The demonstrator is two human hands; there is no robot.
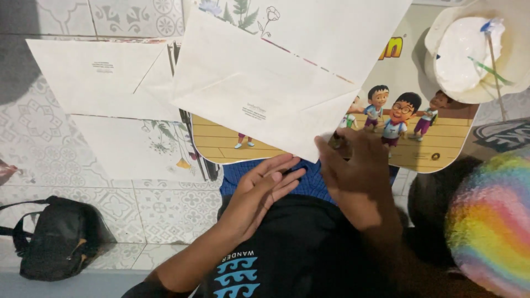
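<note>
My left hand [259, 190] and right hand [359, 176] hover flat over my lap, fingers loosely spread, holding nothing.

My right fingertips touch the white envelope [265, 83] on the cartoon lap board [419, 138]. Patterned grey floor tiles [33, 127] carry another envelope [105, 77], a black bag [55, 237] and a glue bowl [469, 49].

Both hands, the left hand [264, 190] and the right hand [356, 179], are bare, with no rings, and the forearms show no sleeves. Below the hands lies a black garment [301, 248] printed with light-blue wave shapes, above it a blue checked cloth [309, 185].
</note>
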